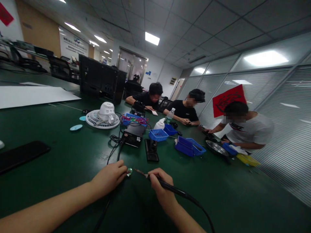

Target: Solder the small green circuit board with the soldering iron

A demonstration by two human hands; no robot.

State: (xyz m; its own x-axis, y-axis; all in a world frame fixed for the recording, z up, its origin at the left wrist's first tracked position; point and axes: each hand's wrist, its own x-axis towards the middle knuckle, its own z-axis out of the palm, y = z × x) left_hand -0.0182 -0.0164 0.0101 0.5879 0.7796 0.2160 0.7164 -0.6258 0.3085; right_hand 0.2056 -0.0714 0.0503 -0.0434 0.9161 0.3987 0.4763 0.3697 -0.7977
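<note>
My left hand (110, 177) rests low over the green table, its fingers closed at the edge of a small green circuit board (129, 171). My right hand (163, 187) grips a black-handled soldering iron (167, 186) like a pen. The iron's tip points left and lies just right of the board, with a small gap between them. A dark cable runs from the handle toward the bottom right. Beyond my hands sit a black soldering station (132, 135) and a black stand (152, 152).
The green table (80, 155) holds a white fan (103, 117), a blue basket of wires (134, 120), blue bins (186, 146), a metal pan (217, 148), a yellow tray (247, 160) and a black phone (23, 155). Several people sit across the table. Cables pass near my left hand.
</note>
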